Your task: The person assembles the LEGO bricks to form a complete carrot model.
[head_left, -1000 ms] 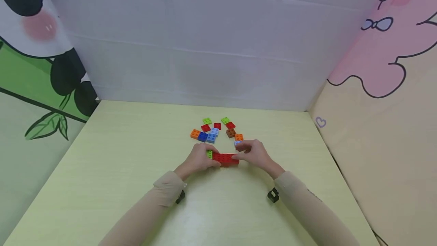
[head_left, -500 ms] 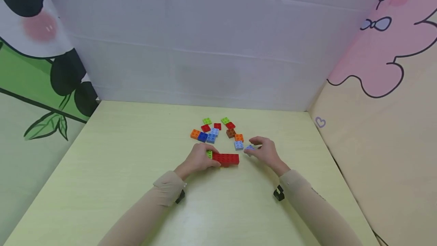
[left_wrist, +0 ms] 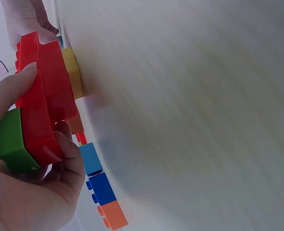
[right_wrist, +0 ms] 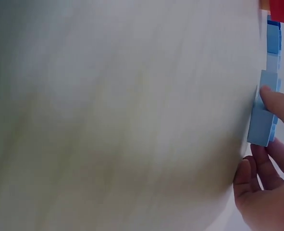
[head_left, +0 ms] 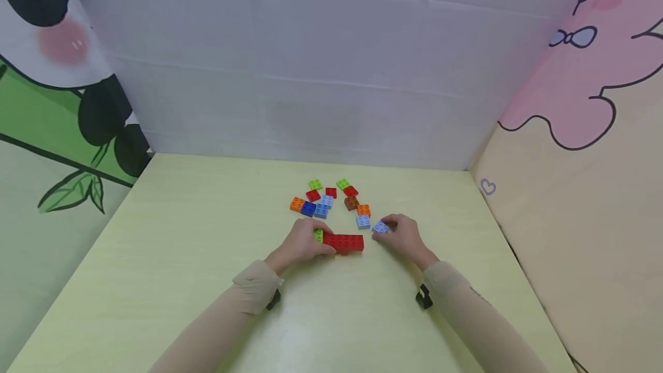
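Note:
My left hand (head_left: 303,240) grips a stack of toy building bricks at its left end. A long red brick (head_left: 344,242) tops the stack, with a green brick (head_left: 318,235) at the gripped end. In the left wrist view a second red brick (left_wrist: 57,79) sits beneath the long one, and a yellow brick (left_wrist: 72,72) lies under that. To the right, my right hand (head_left: 406,239) pinches a light blue brick (head_left: 380,227) between thumb and fingers. In the right wrist view that light blue brick (right_wrist: 261,127) is at or just above the tabletop; I cannot tell which.
Beyond the hands lie loose bricks: another light blue brick (head_left: 363,222), an orange brick (head_left: 364,210), a brown brick (head_left: 351,203), a dark blue brick (head_left: 308,208), a second orange brick (head_left: 297,204), plus several red, green and blue ones. A pale wall (head_left: 331,120) bounds the table's (head_left: 181,246) far side.
My right hand has left the red brick, moved right and taken hold of the light blue brick. My left hand has kept its grip on the stack, barely moving.

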A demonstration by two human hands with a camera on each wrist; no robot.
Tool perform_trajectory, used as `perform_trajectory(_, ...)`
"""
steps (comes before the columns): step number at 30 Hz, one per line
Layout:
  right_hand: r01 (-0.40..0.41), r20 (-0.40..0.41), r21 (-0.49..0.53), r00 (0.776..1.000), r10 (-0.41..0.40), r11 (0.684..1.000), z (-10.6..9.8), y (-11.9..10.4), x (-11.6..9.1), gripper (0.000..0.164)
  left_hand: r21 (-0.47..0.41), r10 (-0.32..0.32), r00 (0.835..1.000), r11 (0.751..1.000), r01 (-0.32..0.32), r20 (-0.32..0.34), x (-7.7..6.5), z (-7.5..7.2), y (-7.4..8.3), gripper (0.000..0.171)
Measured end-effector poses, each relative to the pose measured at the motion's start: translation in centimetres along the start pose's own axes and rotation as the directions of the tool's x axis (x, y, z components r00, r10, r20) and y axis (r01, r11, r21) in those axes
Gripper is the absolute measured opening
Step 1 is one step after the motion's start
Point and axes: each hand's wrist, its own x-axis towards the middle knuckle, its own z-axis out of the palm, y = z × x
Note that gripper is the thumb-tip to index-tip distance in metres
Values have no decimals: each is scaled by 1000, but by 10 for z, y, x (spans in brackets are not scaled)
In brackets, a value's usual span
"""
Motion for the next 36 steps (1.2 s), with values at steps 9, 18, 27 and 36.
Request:
perform_trajectory(9,17,49,51,999,-19,999,-7,-16,-7,38,31,24,999,999,-25,30,-1,-1,2,35)
perform_trajectory(18,130,72,103,988,-138,986,-11,-41,-18,40,40,30,999,999,-32,36,-1,0,3,35)
perform_trajectory(27,222,160,153,956,-246,963,-9,-50,-21,39,52,42,999,998,-43,34,0,0,4,34)
perform_trajectory(36,211,221,172,943,-247,962,-7,-55,-24,41,63,56,998,996,-58,33,1,0,2,34)
